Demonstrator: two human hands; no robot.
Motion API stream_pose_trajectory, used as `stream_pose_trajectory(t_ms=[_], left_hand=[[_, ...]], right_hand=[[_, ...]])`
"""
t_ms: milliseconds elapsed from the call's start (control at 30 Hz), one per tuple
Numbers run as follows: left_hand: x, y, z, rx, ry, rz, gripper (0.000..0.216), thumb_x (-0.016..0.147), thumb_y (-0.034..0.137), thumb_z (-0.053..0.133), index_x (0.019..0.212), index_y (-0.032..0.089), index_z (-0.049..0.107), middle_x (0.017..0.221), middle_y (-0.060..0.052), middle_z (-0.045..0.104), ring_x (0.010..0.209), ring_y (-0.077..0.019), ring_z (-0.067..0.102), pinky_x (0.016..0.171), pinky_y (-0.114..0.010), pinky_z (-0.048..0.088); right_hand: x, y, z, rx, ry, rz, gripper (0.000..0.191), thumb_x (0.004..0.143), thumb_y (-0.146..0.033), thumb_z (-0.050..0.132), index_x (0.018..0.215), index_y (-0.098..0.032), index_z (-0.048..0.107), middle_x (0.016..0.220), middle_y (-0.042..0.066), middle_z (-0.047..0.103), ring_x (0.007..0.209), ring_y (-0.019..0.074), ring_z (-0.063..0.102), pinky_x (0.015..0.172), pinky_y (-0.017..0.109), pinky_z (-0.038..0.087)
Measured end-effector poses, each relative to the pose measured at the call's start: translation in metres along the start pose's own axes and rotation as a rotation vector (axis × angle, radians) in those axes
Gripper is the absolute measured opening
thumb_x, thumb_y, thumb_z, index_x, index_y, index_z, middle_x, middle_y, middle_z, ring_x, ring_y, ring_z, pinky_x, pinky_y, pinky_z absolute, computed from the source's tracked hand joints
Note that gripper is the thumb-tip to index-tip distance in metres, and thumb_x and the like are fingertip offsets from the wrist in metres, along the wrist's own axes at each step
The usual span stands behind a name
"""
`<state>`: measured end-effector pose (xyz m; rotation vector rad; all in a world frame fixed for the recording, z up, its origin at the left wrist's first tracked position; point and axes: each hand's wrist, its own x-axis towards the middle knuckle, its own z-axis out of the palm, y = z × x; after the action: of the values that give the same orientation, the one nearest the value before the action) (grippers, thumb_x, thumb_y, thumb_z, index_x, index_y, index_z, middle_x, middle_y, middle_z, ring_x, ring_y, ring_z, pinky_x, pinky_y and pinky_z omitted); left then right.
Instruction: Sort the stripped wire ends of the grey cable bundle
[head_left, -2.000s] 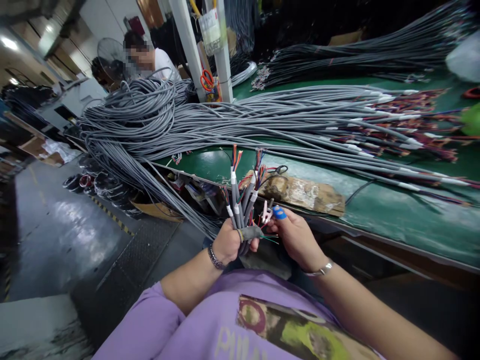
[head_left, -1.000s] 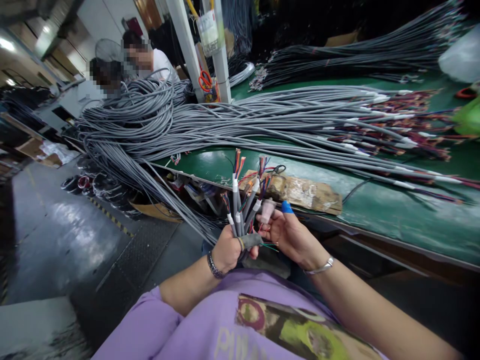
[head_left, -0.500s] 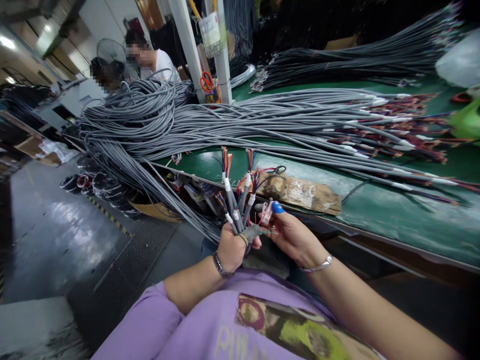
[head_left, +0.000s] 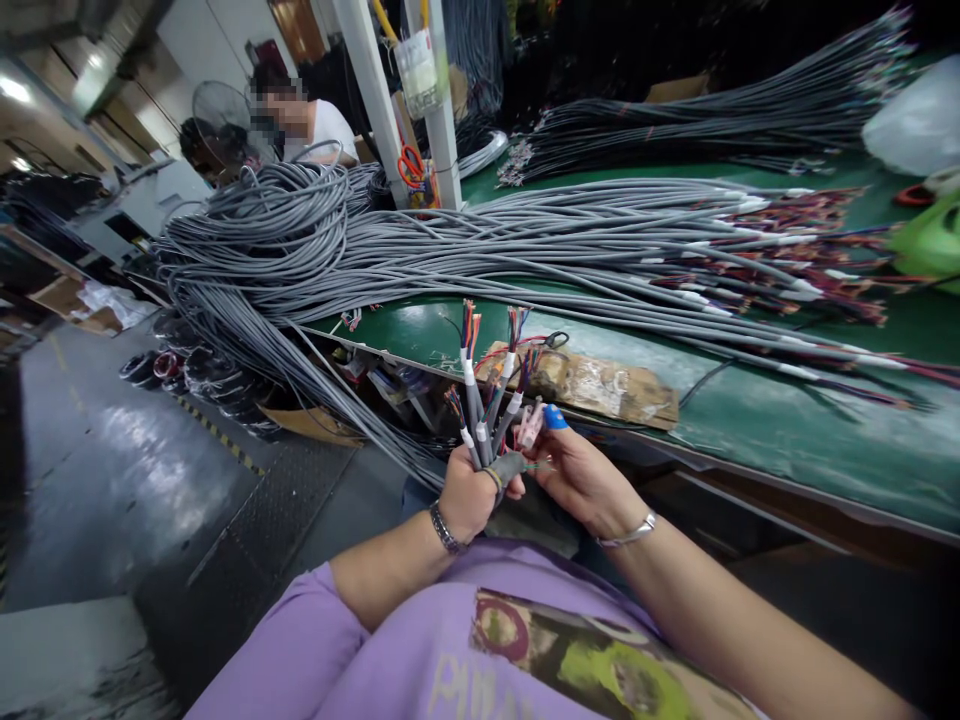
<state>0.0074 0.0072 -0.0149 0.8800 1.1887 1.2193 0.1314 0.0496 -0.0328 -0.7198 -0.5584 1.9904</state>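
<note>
Several grey cables (head_left: 474, 400) with white-taped ends and fanned coloured wires stand up out of my left hand (head_left: 474, 492), which is closed round them. A grey cover is on my left thumb. My right hand (head_left: 574, 470) is close beside it, thumb and fingers pressed together at thin red and green wires (head_left: 536, 464) near the left thumb tip. Blue tape wraps one of my right fingertips, and pinkish-white tape (head_left: 531, 422) shows on the fingers next to it. The exact grip of the right fingertips on the wires is partly hidden.
Long grey cables (head_left: 525, 240) lie across the green table (head_left: 825, 450), their stripped ends at the right. A worn cardboard piece (head_left: 600, 385) sits by the table edge. Dark cables (head_left: 660, 125) lie behind. Scissors (head_left: 410, 163) hang at a post. A co-worker (head_left: 330, 130) is at the back left.
The cable ends in my left hand have tilted slightly to the right and down. My right hand stays close beside the left, its fingers a little nearer the left thumb.
</note>
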Motion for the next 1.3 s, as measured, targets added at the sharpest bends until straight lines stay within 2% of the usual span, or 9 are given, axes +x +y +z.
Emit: stream_pose_trajectory(t_ms=[133, 333, 500, 667, 767, 967, 1067, 1200, 1300], left_hand=[[-0.005, -0.001, -0.005, -0.001, -0.009, 0.016, 0.036, 0.069, 0.040, 0.074, 0.051, 0.014, 0.058, 0.046, -0.001, 0.056, 0.040, -0.0089, 0.049, 0.045, -0.023, 0.040], [-0.017, -0.008, -0.019, 0.083, -0.050, 0.037, 0.032, 0.075, 0.036, 0.072, 0.055, 0.014, 0.062, 0.047, -0.001, 0.058, 0.043, -0.0091, 0.051, 0.047, -0.022, 0.039], [-0.017, -0.011, -0.025, 0.117, -0.027, 0.072, 0.035, 0.077, 0.040, 0.070, 0.055, 0.014, 0.064, 0.048, -0.002, 0.058, 0.045, -0.0101, 0.051, 0.048, -0.022, 0.039], [-0.018, -0.012, -0.025, 0.177, -0.112, 0.064, 0.039, 0.078, 0.044, 0.067, 0.053, 0.014, 0.063, 0.050, -0.003, 0.060, 0.047, -0.0110, 0.052, 0.052, -0.024, 0.042], [-0.018, -0.009, -0.027, 0.196, -0.177, 0.021, 0.039, 0.075, 0.046, 0.069, 0.055, 0.014, 0.063, 0.052, -0.004, 0.061, 0.048, -0.0117, 0.053, 0.053, -0.025, 0.044], [-0.016, 0.003, -0.031, 0.282, -0.328, -0.125, 0.039, 0.066, 0.049, 0.075, 0.057, 0.013, 0.063, 0.053, -0.005, 0.062, 0.048, -0.0132, 0.056, 0.053, -0.026, 0.048], [-0.015, 0.003, -0.030, 0.247, -0.271, -0.090, 0.036, 0.068, 0.047, 0.074, 0.062, 0.013, 0.065, 0.053, -0.004, 0.062, 0.047, -0.0121, 0.056, 0.051, -0.024, 0.047], [-0.013, 0.002, -0.028, 0.148, -0.134, -0.073, 0.038, 0.069, 0.048, 0.073, 0.060, 0.012, 0.063, 0.052, -0.004, 0.062, 0.046, -0.0118, 0.055, 0.051, -0.024, 0.047], [-0.012, 0.002, -0.027, 0.112, -0.079, -0.079, 0.039, 0.068, 0.049, 0.074, 0.058, 0.012, 0.063, 0.050, -0.004, 0.062, 0.045, -0.0118, 0.055, 0.051, -0.025, 0.047]], right_hand=[[-0.004, -0.003, -0.010, 0.039, -0.004, 0.131, 0.040, 0.075, -0.061, 0.068, 0.075, -0.021, 0.066, 0.074, 0.002, 0.067, 0.061, 0.0128, 0.058, 0.059, 0.025, 0.053], [-0.016, -0.010, -0.030, -0.100, -0.120, 0.287, 0.039, 0.066, -0.053, 0.080, 0.080, -0.019, 0.068, 0.075, 0.003, 0.066, 0.066, 0.0141, 0.062, 0.061, 0.027, 0.055], [-0.026, -0.011, -0.023, -0.316, -0.196, 0.218, 0.039, 0.066, -0.048, 0.082, 0.081, -0.016, 0.066, 0.076, 0.002, 0.064, 0.062, 0.0122, 0.058, 0.061, 0.029, 0.051], [-0.027, -0.009, 0.002, -0.509, -0.247, 0.039, 0.031, 0.075, -0.046, 0.073, 0.077, -0.017, 0.062, 0.061, 0.002, 0.068, 0.062, 0.0163, 0.062, 0.065, 0.029, 0.045], [-0.027, -0.009, 0.009, -0.530, -0.318, 0.026, 0.031, 0.078, -0.047, 0.069, 0.073, -0.018, 0.061, 0.058, 0.003, 0.069, 0.059, 0.0183, 0.063, 0.068, 0.033, 0.047], [-0.030, -0.008, 0.007, -0.556, -0.354, 0.069, 0.034, 0.075, -0.052, 0.071, 0.074, -0.018, 0.065, 0.060, 0.003, 0.069, 0.055, 0.0187, 0.062, 0.059, 0.032, 0.047], [-0.030, -0.009, -0.002, -0.550, -0.263, 0.041, 0.036, 0.075, -0.053, 0.071, 0.076, -0.017, 0.068, 0.066, 0.003, 0.068, 0.062, 0.0163, 0.061, 0.062, 0.030, 0.048], [-0.032, -0.008, -0.018, -0.490, -0.159, 0.072, 0.039, 0.066, -0.047, 0.081, 0.088, -0.017, 0.070, 0.085, 0.005, 0.068, 0.072, 0.0148, 0.059, 0.066, 0.028, 0.048], [-0.034, -0.002, -0.019, -0.499, -0.133, 0.053, 0.037, 0.064, -0.042, 0.083, 0.086, -0.017, 0.069, 0.082, 0.004, 0.067, 0.070, 0.0142, 0.057, 0.063, 0.028, 0.046]])
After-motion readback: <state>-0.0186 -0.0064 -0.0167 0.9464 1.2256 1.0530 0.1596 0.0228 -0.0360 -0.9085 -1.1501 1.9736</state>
